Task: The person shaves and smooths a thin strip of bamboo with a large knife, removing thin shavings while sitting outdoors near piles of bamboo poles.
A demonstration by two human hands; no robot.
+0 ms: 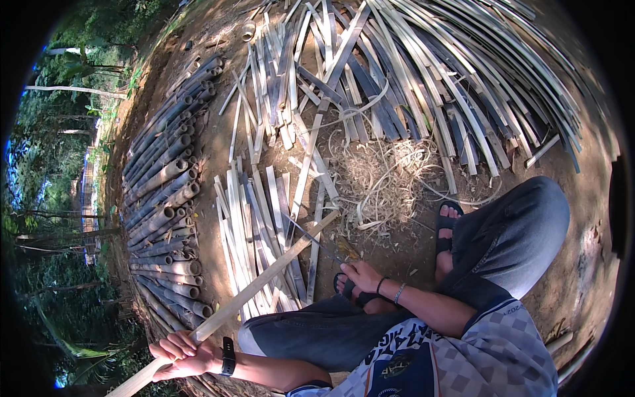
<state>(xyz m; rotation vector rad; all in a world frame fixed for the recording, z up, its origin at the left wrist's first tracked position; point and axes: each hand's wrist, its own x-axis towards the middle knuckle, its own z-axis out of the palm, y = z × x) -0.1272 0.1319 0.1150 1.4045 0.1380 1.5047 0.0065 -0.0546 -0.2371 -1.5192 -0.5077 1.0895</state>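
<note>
A long pale bamboo strip (pixel 264 278) runs slantwise from the lower left up to the ground in the middle. My left hand (pixel 180 354), with a black band at the wrist, is wrapped round its lower part. My right hand (pixel 360 276) is closed on a knife, near my sandalled foot. The knife's thin, dark blade (pixel 328 252) points up and left, crossing the strip near its upper end. My fingers hide most of the handle. Beyond the strip's tip lies a heap of curly bamboo shavings (pixel 390 175).
Split bamboo strips (pixel 254 225) lie just beyond the held one. Larger spreads of long strips (pixel 423 73) cover the ground ahead and right. Dark bamboo poles (pixel 165 175) are stacked at left, before trees. My bent knees (pixel 516 231) flank the work.
</note>
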